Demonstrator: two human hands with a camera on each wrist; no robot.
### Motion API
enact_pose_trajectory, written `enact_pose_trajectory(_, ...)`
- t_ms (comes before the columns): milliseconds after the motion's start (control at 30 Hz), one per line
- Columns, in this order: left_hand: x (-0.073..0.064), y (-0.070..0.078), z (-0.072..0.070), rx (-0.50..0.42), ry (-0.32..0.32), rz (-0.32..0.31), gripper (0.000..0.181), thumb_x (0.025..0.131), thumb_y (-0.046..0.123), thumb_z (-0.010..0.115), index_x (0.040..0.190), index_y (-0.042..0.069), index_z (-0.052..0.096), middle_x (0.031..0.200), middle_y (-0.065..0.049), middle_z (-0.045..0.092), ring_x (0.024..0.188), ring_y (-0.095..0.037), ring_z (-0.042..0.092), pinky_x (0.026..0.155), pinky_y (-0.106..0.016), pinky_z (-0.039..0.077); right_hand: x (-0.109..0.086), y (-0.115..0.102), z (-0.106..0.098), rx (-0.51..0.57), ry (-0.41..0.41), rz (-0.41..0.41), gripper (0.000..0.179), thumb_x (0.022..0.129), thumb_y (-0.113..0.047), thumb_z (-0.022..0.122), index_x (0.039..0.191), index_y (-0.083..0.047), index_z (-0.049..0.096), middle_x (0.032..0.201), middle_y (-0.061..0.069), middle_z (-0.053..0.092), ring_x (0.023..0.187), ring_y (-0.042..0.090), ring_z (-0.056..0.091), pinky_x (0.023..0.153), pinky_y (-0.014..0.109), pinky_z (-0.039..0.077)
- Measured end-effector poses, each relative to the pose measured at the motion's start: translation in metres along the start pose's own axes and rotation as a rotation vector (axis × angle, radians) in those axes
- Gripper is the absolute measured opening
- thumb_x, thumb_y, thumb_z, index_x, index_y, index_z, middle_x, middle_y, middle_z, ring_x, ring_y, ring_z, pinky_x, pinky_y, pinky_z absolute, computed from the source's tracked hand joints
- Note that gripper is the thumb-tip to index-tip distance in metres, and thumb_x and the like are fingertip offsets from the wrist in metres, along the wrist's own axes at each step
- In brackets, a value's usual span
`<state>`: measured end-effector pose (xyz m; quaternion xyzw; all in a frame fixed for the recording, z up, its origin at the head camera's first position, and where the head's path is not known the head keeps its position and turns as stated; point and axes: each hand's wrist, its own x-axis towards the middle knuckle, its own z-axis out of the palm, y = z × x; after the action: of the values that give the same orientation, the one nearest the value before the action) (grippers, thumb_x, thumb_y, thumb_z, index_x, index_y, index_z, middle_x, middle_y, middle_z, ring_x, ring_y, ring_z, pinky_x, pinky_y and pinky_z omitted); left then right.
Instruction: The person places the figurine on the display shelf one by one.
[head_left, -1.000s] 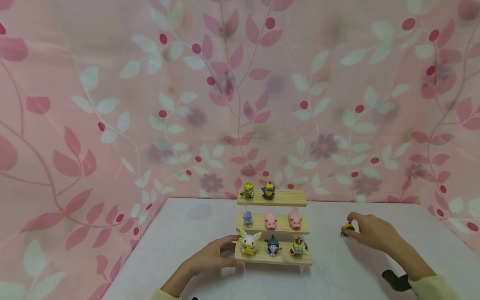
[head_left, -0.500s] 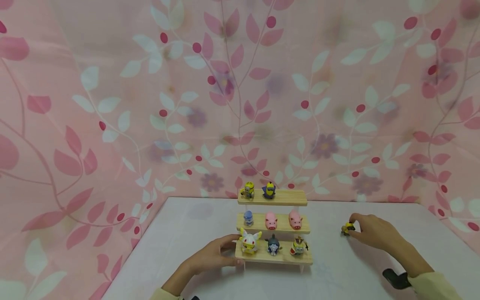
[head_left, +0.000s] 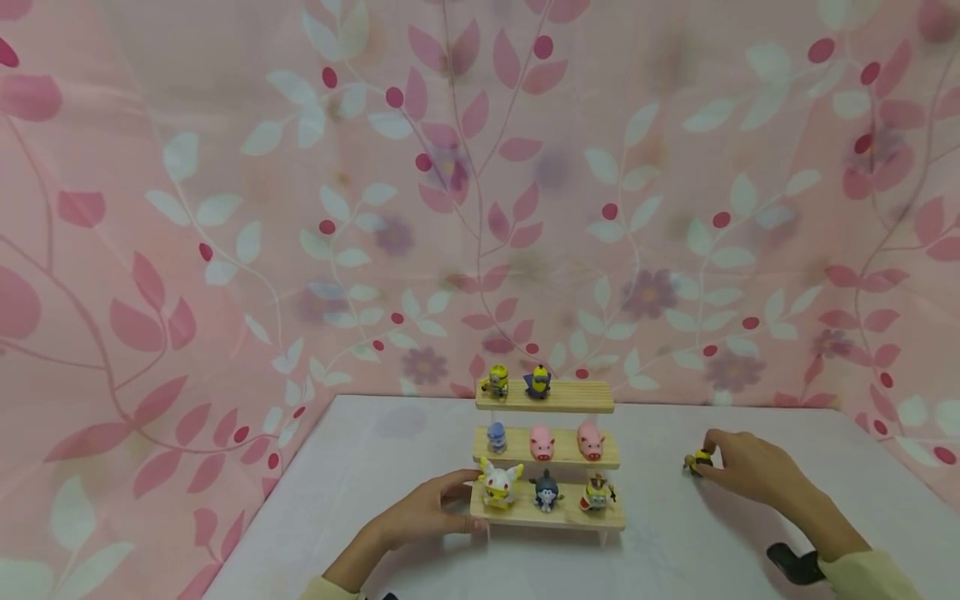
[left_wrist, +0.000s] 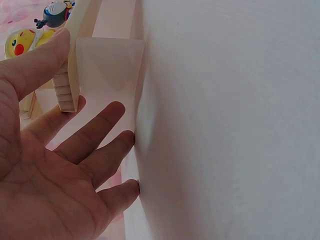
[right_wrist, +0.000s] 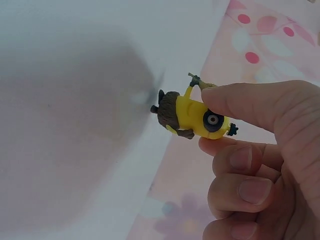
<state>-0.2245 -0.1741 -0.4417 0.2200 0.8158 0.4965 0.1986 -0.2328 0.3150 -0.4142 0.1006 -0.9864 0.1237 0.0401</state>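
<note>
My right hand (head_left: pixel 757 471) pinches a small yellow minion figurine (right_wrist: pixel 197 115) between thumb and forefinger. It has one goggle eye and a brown furry lower body, and its feet are right at the white tabletop in the right wrist view. To the left stands a three-tier wooden display shelf (head_left: pixel 551 518) on clear supports. My left hand (head_left: pixel 420 515) holds the left end of its lowest board (left_wrist: pixel 65 92), thumb on one edge and forefinger at the other. The remaining fingers of that hand spread beside a clear support (left_wrist: pixel 110 65).
Two minion figurines (head_left: pixel 537 382) stand on the top tier. A blue figurine (head_left: pixel 497 437) and two pink pigs (head_left: pixel 542 443) fill the middle one. The lowest carries a white-hooded yellow figurine (head_left: pixel 498 485), a dark grey one (head_left: pixel 546 492) and a crowned minion (head_left: pixel 597 494). Behind hangs a floral pink cloth (head_left: pixel 480 208).
The right hand and its minion figurine have shifted slightly to the right, and the figurine has tilted a little. The left hand and the display shelf stay where they were.
</note>
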Motion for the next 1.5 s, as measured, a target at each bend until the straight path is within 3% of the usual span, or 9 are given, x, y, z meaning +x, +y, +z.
enact_pose_trajectory(700,-0.001,0.0,0.0,0.01,0.004,-0.005,0.07,0.084,0.033,0.08,0.145,0.017,0.048,0.136,-0.008,0.057,0.128,-0.032,0.05,0.106,-0.064,0.029,-0.018,-0.043,-0.029,-0.027,0.1,-0.044,0.035,0.083,-0.037,0.078,0.104,-0.012,0.064,0.065,-0.005,0.046,0.052,0.012,0.041,0.045,0.029,0.037)
enact_pose_trajectory(1267,0.0,-0.003,0.0,0.012,0.008,-0.007,0.069,0.084,0.033,0.08,0.144,0.019,0.05,0.137,-0.007,0.056,0.128,-0.031,0.05,0.105,-0.065,0.03,-0.029,-0.085,-0.054,-0.088,0.307,-0.167,0.032,0.083,-0.036,0.079,0.104,-0.017,0.064,0.062,-0.012,0.039,0.049,0.005,0.032,0.043,0.024,0.029)
enact_pose_trajectory(1500,0.001,-0.003,0.0,0.008,0.004,0.002,0.068,0.084,0.032,0.08,0.143,0.019,0.05,0.137,-0.007,0.057,0.128,-0.031,0.051,0.105,-0.064,0.031,-0.027,-0.101,-0.065,-0.052,0.36,-0.205,0.031,0.083,-0.034,0.079,0.104,-0.019,0.063,0.063,-0.012,0.039,0.048,0.005,0.031,0.042,0.023,0.028)
